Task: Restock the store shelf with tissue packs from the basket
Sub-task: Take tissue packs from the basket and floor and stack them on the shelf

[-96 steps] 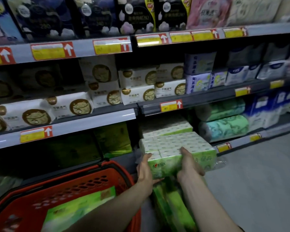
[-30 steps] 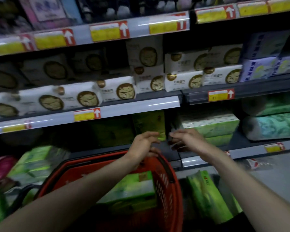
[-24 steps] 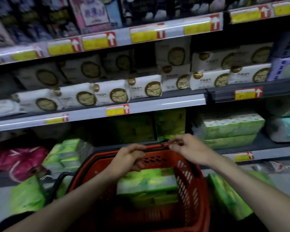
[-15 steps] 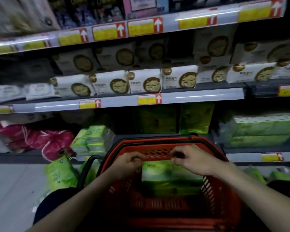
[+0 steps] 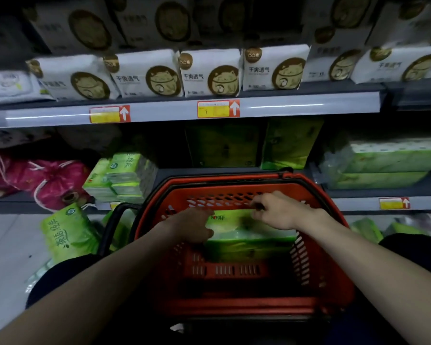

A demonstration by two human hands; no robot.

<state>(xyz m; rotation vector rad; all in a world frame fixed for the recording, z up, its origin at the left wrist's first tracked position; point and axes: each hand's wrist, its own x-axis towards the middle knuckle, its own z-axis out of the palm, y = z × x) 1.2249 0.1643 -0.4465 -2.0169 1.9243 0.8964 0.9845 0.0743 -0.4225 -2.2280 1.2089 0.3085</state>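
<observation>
A red plastic basket [image 5: 316, 250] stands in front of me with a green tissue pack [image 5: 241, 235] lying against its far wall. My left hand [image 5: 192, 227] rests on the pack's left end and my right hand [image 5: 276, 210] lies on its top right, fingers curled over it. Whether the fingers grip the pack is not clear. On the low shelf [image 5: 373, 192] to the right sit two stacked green and white tissue packs [image 5: 388, 160].
Upright green packs [image 5: 291, 143] stand behind the basket, small green packs [image 5: 121, 175] to its left. Pink bags [image 5: 42, 180] fill the far left. White cat-print packs [image 5: 209, 73] line the shelf above. Loose green packs [image 5: 65, 232] lie on the floor.
A tissue pack went onto the right low shelf. Both hands then drew back and dropped into the basket onto the green pack, while my view swung left and down.
</observation>
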